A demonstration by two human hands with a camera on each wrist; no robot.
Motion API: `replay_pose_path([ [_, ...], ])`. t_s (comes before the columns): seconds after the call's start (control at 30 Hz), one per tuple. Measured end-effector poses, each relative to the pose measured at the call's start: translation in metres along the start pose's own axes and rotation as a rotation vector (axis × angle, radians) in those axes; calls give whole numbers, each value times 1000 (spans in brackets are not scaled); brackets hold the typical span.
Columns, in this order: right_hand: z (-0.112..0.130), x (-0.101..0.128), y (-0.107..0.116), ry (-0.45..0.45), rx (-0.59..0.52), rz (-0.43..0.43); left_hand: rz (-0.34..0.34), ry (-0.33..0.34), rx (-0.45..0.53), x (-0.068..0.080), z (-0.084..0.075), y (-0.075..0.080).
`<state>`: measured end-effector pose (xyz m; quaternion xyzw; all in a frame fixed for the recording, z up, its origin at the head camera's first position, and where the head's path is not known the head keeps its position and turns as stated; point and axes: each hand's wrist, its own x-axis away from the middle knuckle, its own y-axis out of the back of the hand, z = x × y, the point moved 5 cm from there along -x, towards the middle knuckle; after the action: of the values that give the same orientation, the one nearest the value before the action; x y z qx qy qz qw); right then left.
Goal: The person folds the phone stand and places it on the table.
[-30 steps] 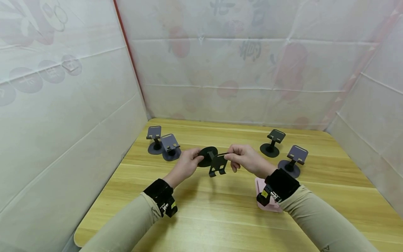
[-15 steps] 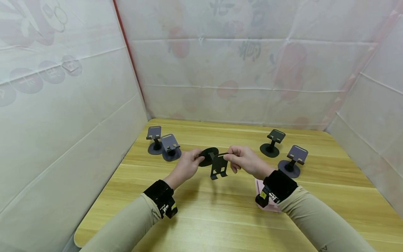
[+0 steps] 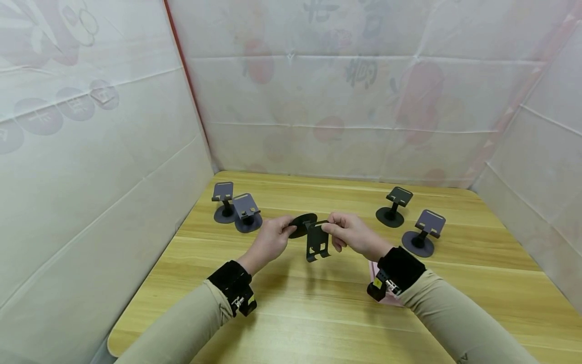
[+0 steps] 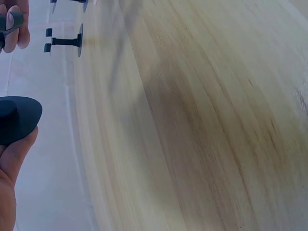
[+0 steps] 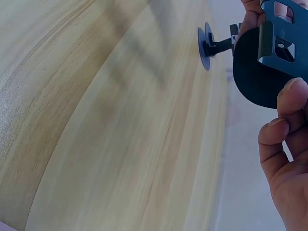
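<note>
A black phone stand (image 3: pixel 317 240) is held above the table between both hands. Its round base (image 4: pixel 21 118) is pinched at the edge by my left hand (image 3: pixel 271 236). My right hand (image 3: pixel 356 233) grips the top edge of the slotted cradle plate (image 5: pixel 288 41), thumb in front. The plate hangs with its two hooked lips downward, and the base is tilted up to its left. In the right wrist view the plate covers part of the base. Most of the left hand's fingers are hidden behind the base.
Two purple-grey phone stands, one (image 3: pixel 223 202) behind another (image 3: pixel 247 212), stand at the left. On the right are a black stand (image 3: pixel 394 207) and a purple-grey one (image 3: pixel 424 233). A pink object (image 3: pixel 374 270) lies partly under my right wrist. Fabric walls (image 3: pixel 336 101) enclose the wooden table (image 3: pixel 291 323).
The cradle plate has swung downward, so its lips hang lower and it looks more upright. The base has tilted and shifted slightly right. Both hands keep their hold.
</note>
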<state>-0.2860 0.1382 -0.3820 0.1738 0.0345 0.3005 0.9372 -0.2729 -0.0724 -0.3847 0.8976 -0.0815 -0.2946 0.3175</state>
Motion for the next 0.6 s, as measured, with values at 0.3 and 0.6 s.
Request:
replay_pose_path([
  [0.3,-3,-3,-2,-15,-24,14,-21,-41,-25,1,-7,0],
  [0.6,-3,-5,-4,-41,-12,0,-44,-97,-49,2,-11,0],
])
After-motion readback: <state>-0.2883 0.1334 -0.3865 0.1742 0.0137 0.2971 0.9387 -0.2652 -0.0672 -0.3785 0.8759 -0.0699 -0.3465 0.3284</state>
